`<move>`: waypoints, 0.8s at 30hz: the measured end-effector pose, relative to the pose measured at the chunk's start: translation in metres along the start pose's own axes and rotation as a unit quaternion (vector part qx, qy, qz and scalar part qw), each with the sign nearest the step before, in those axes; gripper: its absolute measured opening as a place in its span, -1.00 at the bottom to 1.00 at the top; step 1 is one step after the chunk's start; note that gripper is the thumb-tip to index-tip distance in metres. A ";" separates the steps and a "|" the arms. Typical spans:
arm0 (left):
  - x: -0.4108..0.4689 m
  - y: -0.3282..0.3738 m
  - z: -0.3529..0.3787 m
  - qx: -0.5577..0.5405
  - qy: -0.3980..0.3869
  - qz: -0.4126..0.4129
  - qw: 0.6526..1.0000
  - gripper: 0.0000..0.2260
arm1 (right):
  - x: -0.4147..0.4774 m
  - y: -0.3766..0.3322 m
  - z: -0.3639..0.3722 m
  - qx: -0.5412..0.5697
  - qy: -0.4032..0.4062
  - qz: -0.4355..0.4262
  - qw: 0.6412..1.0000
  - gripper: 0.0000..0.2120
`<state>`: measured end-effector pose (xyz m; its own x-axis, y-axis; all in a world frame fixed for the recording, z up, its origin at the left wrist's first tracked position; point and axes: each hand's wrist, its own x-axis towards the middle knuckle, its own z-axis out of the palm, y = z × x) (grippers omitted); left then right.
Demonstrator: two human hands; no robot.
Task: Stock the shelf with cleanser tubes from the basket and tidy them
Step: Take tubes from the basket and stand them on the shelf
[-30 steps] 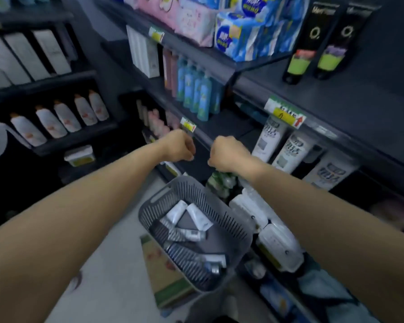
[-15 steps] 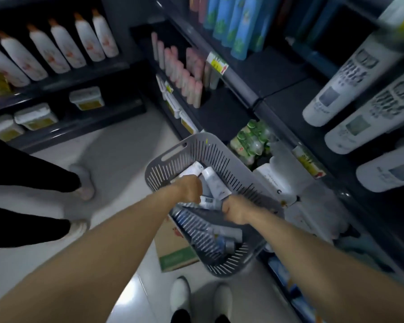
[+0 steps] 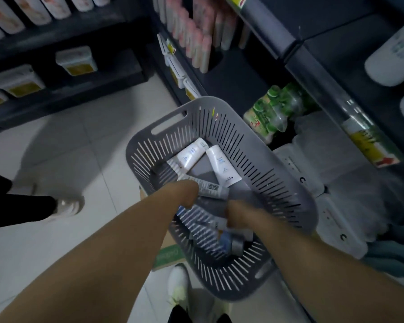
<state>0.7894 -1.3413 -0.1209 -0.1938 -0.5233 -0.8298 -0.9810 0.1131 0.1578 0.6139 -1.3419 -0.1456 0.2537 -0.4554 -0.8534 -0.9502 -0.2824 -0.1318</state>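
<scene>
Reaches into basket [image 3: 261,155] centre for stock, grasping tube [image 3: 210,188] in left hand [image 3: 187,194]; cannot tell for right hand [image 3: 237,212].

Grey slotted basket [image 3: 219,127]; white tubes [image 3: 222,165] with blue print; white-tiled floor [image 3: 84,141]; dark shelves [image 3: 63,33].

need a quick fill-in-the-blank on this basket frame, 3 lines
1. The left hand and right hand both reach inside the slotted basket, whose colour is ____.
2. The tube beside the left hand shows a printed ____.
3. The bottle pack right of the basket has ____ caps.
Missing words: grey; barcode; green.
</scene>
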 end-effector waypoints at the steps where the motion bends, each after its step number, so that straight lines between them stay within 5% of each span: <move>1: 0.004 0.002 0.003 -0.012 0.002 -0.002 1.000 -0.69 | 0.002 0.000 0.002 -0.003 -0.008 0.000 1.000 -0.76; 15: 0.045 0.010 0.029 0.031 -0.039 -0.074 0.996 -0.62 | 0.031 0.008 0.003 -0.046 -0.083 -0.009 0.995 -0.54; 24: 0.016 -0.004 -0.007 -0.001 0.022 -0.020 1.000 -0.69 | 0.017 0.011 -0.024 -0.033 -0.056 0.008 0.998 -0.53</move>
<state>0.7898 -1.3558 -0.1313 -0.1542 -0.5648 -0.8107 -0.9880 0.0899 0.1253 0.6121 -1.3727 -0.1495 0.2126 -0.3645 -0.9066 -0.9391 -0.3325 -0.0865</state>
